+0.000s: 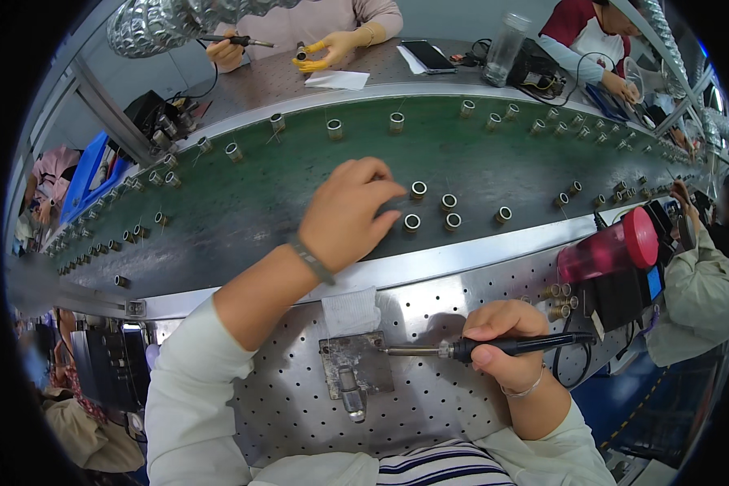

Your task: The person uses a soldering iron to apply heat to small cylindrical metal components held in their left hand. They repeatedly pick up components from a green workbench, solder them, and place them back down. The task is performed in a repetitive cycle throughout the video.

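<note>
My left hand (347, 212) reaches over the green conveyor belt (243, 206), thumb and fingers apart, with nothing seen between them. Just right of its fingertips stand small metal cylinders, among them one (418, 190) at the back and one (412, 223) nearer the belt's edge. My right hand (506, 340) grips a soldering iron (555, 343) by its black handle. The iron lies level, its tip pointing left to the edge of a stained metal plate (380, 377) on the bench. A shiny cylindrical piece (351, 394) rests on that plate, overhanging its near edge.
A folded white cloth (351, 311) lies behind the plate on the perforated metal bench (441, 405). To the right are several brass-coloured cylinders (560, 301) and a pink cup (599, 255). Across the belt, a person's hand in yellow finger covers (328, 52) holds a cylinder.
</note>
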Motion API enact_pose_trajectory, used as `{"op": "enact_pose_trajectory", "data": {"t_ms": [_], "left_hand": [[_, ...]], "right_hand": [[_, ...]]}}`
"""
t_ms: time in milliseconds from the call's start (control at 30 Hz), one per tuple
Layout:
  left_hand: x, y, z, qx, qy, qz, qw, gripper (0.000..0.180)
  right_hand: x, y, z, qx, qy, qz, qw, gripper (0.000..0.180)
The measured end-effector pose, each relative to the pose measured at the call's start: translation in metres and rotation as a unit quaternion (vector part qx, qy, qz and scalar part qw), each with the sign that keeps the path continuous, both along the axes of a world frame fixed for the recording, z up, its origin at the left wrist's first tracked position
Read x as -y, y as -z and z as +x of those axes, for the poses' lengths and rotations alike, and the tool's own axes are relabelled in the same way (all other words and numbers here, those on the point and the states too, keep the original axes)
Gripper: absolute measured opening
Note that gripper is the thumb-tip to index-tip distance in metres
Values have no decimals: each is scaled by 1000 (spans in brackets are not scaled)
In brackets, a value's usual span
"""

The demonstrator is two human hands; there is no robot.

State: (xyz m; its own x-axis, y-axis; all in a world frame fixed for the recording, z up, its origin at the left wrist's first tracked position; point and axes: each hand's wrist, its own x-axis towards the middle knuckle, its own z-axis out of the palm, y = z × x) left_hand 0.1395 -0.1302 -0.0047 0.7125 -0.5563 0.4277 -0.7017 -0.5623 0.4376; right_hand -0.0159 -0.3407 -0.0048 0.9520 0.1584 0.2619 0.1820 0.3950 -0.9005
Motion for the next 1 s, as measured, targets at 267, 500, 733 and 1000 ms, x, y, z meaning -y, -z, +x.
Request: {"op": "enact_pose_trajectory", "data": {"t_ms": [267, 500, 733, 1000], "left_hand": [[36, 15, 45, -77, -42, 47, 995, 16], [-49, -42, -56, -612, 68, -242, 750, 28], [-77, -19, -97, -669, 181, -317, 647, 28], [-69, -7, -121, -649, 126, -344, 667, 32]], "right_hand": [[7, -6, 4, 40, 0, -23, 999, 16], [6, -10, 0, 51, 22, -17, 998, 16], [-2, -11, 0, 14, -24, -43, 999, 14], [4, -8, -7, -5, -13, -71, 997, 13]]}}
